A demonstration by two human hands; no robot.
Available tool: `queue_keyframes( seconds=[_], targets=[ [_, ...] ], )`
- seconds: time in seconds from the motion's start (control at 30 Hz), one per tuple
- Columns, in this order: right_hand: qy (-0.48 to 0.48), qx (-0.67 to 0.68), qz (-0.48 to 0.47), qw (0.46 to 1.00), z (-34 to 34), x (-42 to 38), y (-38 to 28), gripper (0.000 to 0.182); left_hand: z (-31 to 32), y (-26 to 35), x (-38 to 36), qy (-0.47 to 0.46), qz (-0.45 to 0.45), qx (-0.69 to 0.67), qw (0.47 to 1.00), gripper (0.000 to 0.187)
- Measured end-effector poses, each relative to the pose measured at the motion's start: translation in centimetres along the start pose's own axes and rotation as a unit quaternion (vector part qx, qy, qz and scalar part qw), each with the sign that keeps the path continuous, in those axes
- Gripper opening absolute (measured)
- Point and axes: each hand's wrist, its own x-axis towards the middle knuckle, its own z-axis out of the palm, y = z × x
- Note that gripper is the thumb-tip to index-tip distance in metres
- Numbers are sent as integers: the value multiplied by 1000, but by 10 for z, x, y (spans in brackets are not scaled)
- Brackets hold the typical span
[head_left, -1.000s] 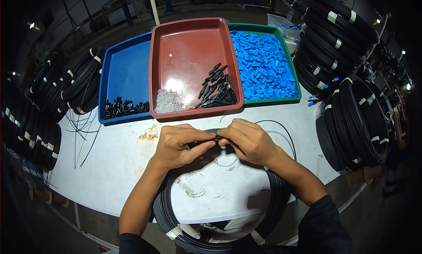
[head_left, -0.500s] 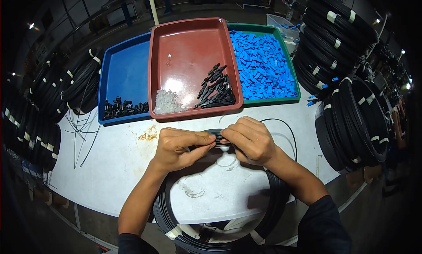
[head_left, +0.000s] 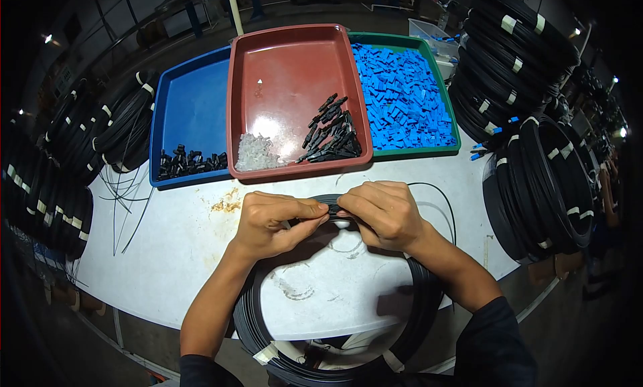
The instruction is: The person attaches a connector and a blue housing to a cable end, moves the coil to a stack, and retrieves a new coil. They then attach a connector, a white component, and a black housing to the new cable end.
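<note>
- A black cable coil [head_left: 249, 313], banded with pale tape [head_left: 266, 355], overhangs the near edge of the white table [head_left: 167, 239], its far arc passing behind the hands.
- The left hand [head_left: 273, 219] has thumb and forefinger pinched on a small dark piece [head_left: 332, 210], too small to identify, above the coil's far arc; it has barely moved.
- The right hand [head_left: 386, 216] has thumb and fingers bent close together; whether they grip anything I cannot tell. Its fingertips sit slightly farther from the left's than a second ago, leaving a narrow gap.
- A loose cable strand [head_left: 455, 229] arcs out beside the right hand, its visible start now farther right.
- Beyond, the red tray [head_left: 288, 72] bears clear pieces and black parts, unchanged, between the blue tray [head_left: 191, 105] and the green tray [head_left: 457, 146] of blue connectors [head_left: 402, 95].
</note>
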Motion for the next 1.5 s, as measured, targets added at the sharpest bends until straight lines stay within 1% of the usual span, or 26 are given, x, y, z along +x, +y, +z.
queue_keyframes(
  seconds=[0.17,0.23,0.37,0.43,0.47,0.53,0.73,0.83,0.9,0.93,1.0,1.3,1.37,1.43,1.5],
  targets=[
    [-31,3,13,999,-3,1,0,17,1,-1,2,5,20,-14,1000,18],
    [-2,24,21,999,1,1,0,17,0,-1,1,7,20,-13,1000,18],
    [26,36,34,998,4,3,-2,17,-2,1,0,9,-7,-8,1000,18],
    [21,17,-4,1000,3,0,2,18,-1,1,1,8,-16,-8,1000,18],
    [22,17,-3,1000,3,0,1,18,0,0,1,6,-1,-11,1000,18],
    [-4,16,22,1000,0,2,0,19,0,-1,1,5,14,-14,1000,18],
    [-26,4,59,998,0,2,-2,19,0,-1,1,6,20,-3,1000,18],
    [0,24,48,999,3,3,-2,19,-1,0,-1,13,6,4,1000,19],
    [6,22,42,999,5,2,-1,19,-2,3,0,9,-28,4,1000,19],
    [12,19,37,999,6,1,-1,19,-2,2,0,10,-28,4,1000,19],
    [-1,11,40,999,2,2,-3,19,-1,-1,0,7,4,-3,1000,19],
    [-32,28,79,996,0,2,-4,17,-1,1,1,-1,32,6,999,19],
    [-31,41,87,995,0,3,-5,17,-1,-2,0,3,28,7,1000,19],
    [-11,53,108,993,1,5,-8,16,-1,-2,-1,9,24,8,1000,19],
    [-6,45,95,994,3,3,-6,16,-1,0,0,9,9,2,1000,19]
  ],
)
